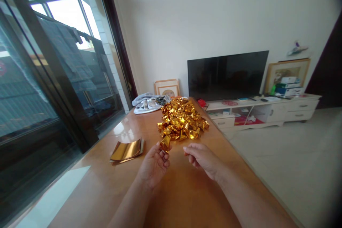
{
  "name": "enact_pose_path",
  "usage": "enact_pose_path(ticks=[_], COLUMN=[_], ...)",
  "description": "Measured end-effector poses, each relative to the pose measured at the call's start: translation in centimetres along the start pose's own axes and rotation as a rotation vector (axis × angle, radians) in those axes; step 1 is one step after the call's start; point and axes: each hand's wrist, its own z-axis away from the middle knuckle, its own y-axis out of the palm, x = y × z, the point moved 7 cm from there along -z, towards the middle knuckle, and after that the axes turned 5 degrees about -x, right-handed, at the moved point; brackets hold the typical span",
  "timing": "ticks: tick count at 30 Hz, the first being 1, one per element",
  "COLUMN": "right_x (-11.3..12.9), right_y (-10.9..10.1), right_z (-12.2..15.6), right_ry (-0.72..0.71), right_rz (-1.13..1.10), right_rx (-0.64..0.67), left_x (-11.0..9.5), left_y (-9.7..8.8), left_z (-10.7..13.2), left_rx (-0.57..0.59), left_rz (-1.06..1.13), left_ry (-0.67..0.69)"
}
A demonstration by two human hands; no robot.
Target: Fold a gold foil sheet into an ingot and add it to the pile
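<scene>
Between the thumb and fingers of my left hand (156,162) is a folded piece of gold foil paper (165,144), held just above the table. My right hand (199,156) is a short way to its right, apart from the piece. Its thumb and index finger are pressed together and its other fingers curl in, with nothing visible in them. Just beyond both hands lies a heap of folded gold foil pieces (184,119). A stack of flat gold foil sheets (127,150), slightly curled, rests to the left of my left hand.
The wooden table (184,199) runs away from me toward the wall. Grey-white cloth or bags (148,103) lie at its far left. A pale sheet (57,196) is at the near left. Beyond the right edge stand a TV (227,74) and a white cabinet (278,112).
</scene>
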Motion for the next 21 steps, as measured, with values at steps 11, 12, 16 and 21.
enact_pose_path(ticks=[11, 12, 16, 21], right_x=[-0.3, -0.4, -0.8, -1.3], right_y=[0.5, 0.6, 1.2, 2.0], right_z=[-0.1, -0.1, -0.1, -0.1], right_ry=[0.0, -0.004, 0.005, 0.03], right_rz=[-0.033, -0.049, -0.108, -0.189], right_rx=[0.016, 0.018, 0.042, 0.084], left_x=[0.4, 0.6, 0.9, 0.9], left_y=[-0.2, -0.3, 0.0, 1.4], left_z=[-0.1, 0.0, 0.2, 0.8], left_rx=[-0.045, -0.059, -0.077, -0.045], left_rz=[-0.11, -0.151, -0.367, -0.598], left_ry=[0.006, 0.015, 0.107, 0.228])
